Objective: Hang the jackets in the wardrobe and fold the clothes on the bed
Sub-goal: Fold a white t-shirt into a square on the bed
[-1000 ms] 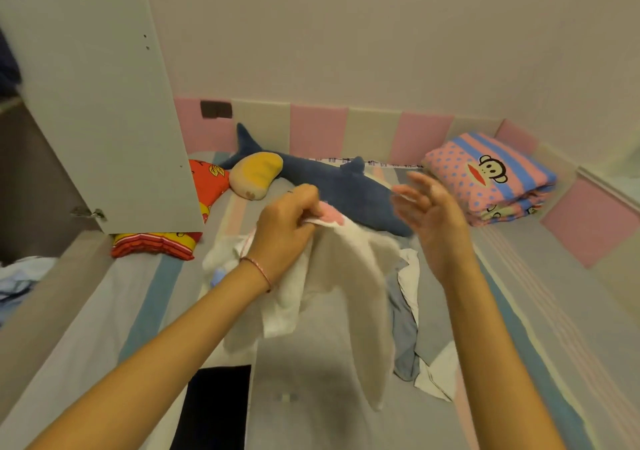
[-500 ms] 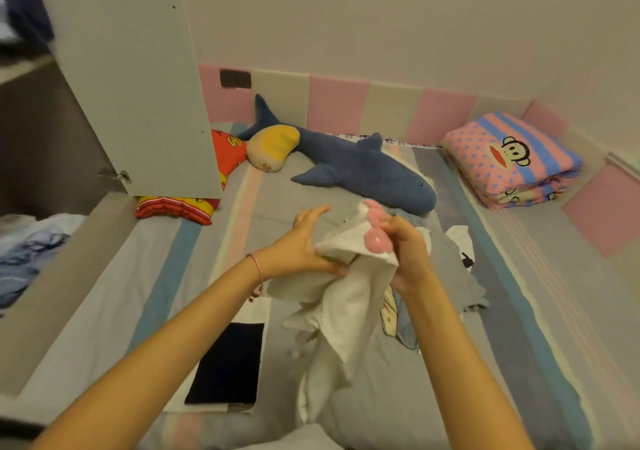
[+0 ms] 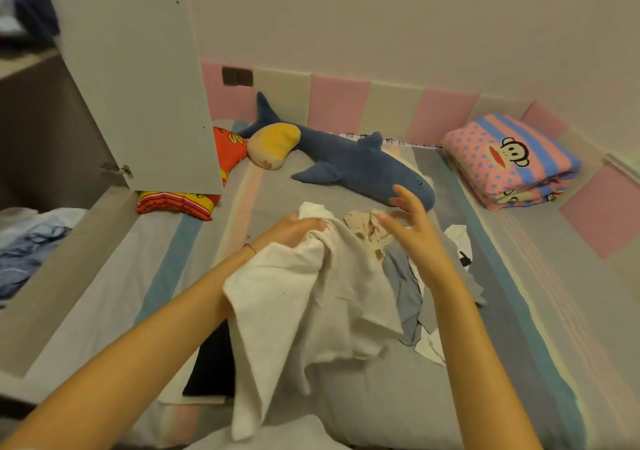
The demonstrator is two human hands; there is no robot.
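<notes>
White cloth, a crumpled garment [image 3: 304, 294], hangs from the left hand [image 3: 294, 231], whose fingers curl round its upper edge over the middle of the bed [image 3: 519, 276]. The right hand [image 3: 415, 238] hovers just right of it, fingers spread, holding nothing. Folding seems barely begun; next, that hand should catch a second corner and spread it flat. No writing reads; the far-right folded blanket [image 3: 509, 162] shows a cartoon monkey.

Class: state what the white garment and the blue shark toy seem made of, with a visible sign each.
The white garment looks like soft matte cotton: it drapes and creases. The shark toy seems plush fabric over stuffing: fuzzy, rounded.
</notes>
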